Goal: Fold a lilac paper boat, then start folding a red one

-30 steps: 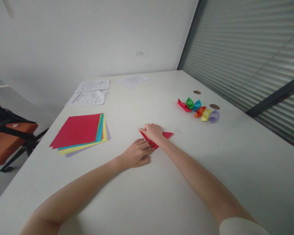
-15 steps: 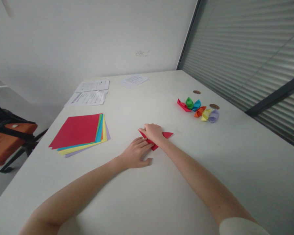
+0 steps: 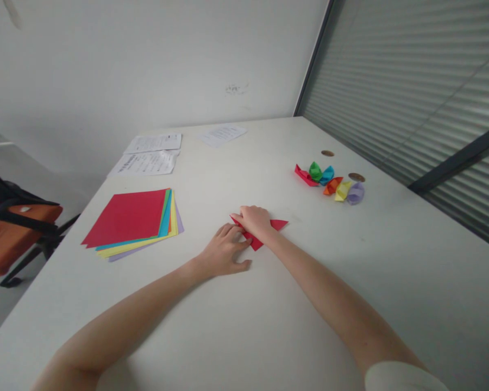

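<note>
A folded piece of red origami paper [image 3: 279,224] lies on the table in front of me, one point facing right and another facing toward me. Across its middle and left part rests my right hand [image 3: 255,219], its fingers curled and pressing the paper against the tabletop; the fingertips are partly hidden. My left hand [image 3: 225,252] lies flat at the paper's lower left edge. Its fingers are apart, some fingertips touch the red paper, and the thumb rests on the table.
On the left sits a fanned stack of coloured paper sheets [image 3: 132,217], red on top. Several small folded paper pieces [image 3: 327,176] in different colours stand at the right. Printed sheets [image 3: 150,157] lie at the back left of the white table [image 3: 228,331]. An orange chair [image 3: 20,228] is beyond the left edge.
My left hand has shifted slightly, its fingers bending and moving a little up and left along the paper's edge. My right hand and the paper look the same.
</note>
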Tool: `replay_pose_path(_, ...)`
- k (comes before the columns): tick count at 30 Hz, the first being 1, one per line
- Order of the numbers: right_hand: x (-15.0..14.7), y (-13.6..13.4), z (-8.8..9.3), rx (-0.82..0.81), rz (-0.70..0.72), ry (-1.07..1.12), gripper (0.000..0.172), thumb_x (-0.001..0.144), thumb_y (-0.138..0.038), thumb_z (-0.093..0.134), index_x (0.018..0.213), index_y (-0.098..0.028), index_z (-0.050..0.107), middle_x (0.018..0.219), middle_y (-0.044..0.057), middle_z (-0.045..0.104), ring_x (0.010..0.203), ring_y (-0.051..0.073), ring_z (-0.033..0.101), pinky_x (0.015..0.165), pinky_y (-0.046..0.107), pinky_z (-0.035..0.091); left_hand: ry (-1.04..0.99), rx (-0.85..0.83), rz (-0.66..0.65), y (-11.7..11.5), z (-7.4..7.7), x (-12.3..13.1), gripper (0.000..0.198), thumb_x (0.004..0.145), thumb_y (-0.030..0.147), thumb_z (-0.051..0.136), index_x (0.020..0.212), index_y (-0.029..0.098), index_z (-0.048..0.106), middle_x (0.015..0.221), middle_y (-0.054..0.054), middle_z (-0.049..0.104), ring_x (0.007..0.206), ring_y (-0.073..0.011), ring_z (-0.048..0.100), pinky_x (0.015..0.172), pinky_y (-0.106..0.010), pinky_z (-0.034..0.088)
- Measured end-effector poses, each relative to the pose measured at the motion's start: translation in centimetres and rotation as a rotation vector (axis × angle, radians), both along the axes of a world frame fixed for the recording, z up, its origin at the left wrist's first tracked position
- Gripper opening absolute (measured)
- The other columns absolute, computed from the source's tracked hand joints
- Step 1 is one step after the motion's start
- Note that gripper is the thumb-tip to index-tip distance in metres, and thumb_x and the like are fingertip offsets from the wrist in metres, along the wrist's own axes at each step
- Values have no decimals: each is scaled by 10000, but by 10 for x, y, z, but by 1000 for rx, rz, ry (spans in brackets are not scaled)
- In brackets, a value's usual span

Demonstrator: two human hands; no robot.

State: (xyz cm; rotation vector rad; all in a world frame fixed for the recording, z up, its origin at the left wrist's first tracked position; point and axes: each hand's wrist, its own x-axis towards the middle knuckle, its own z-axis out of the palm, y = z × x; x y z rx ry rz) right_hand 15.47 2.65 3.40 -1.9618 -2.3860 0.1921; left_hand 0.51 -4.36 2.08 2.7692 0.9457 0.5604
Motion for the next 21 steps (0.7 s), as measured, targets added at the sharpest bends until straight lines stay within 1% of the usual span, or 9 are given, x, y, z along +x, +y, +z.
replay_pose_path(3, 0, 1, 0, 1, 4, 9, 529, 942, -588, 368, 979, -170, 691, 940, 147, 734, 894, 266, 696, 755, 344, 486, 18, 52, -25, 1, -1, -1, 479, 793, 503, 610, 1165, 202, 634, 1130, -111, 564, 1137, -291, 509, 1092, -498, 360)
replay_pose_path(6, 1, 1, 1, 5, 6, 17, 534, 941, -591, 365, 983, -170, 692, 940, 150, 733, 893, 269, 695, 748, 346, 486, 32, 93, -39, 1, -1, -1, 496, 808, 520, 583, 1184, 199, 611, 1120, -111, 568, 1146, -292, 509, 1123, -520, 316)
replay_pose_path(7, 0, 0, 1, 1, 3, 16, 532, 940, -588, 369, 989, -169, 692, 946, 153, 732, 897, 271, 694, 753, 350, 486, 39, 95, -42, 1, -1, -1, 497, 810, 524, 580, 1182, 195, 609, 1113, -113, 570, 1143, -291, 513, 1118, -519, 324)
replay_pose_path(10, -1, -1, 1, -3, -7, 14, 527, 941, -580, 373, 1002, -166, 693, 957, 162, 729, 909, 280, 692, 767, 364, 485, 67, 77, -48, 1, 2, 0, 497, 811, 523, 581, 1166, 178, 616, 1101, -126, 573, 1122, -288, 535, 1060, -484, 400)
replay_pose_path(13, -2, -1, 5, -14, -10, 16, 531, 939, -577, 372, 1006, -162, 696, 971, 171, 725, 927, 287, 689, 770, 367, 486, 85, 61, -29, 0, 4, 0, 495, 802, 526, 593, 1158, 183, 630, 1145, -134, 562, 1136, -290, 543, 1070, -485, 391)
replay_pose_path(17, 2, 8, 20, -141, -9, 35, 521, 869, -624, 471, 995, -174, 702, 1007, 169, 724, 952, 290, 679, 778, 364, 486, 121, 53, 5, -3, 5, 0, 536, 790, 535, 606, 1199, 188, 625, 1207, -149, 552, 1171, -305, 545, 1109, -514, 339)
replay_pose_path(21, 20, 20, 41, -266, 31, 50, 506, 795, -667, 541, 900, -206, 721, 1002, 127, 735, 958, 279, 668, 772, 340, 473, 146, 45, 30, -4, 2, -1, 571, 798, 542, 600, 1254, 198, 602, 1282, -163, 533, 1237, -317, 516, 1126, -513, 311)
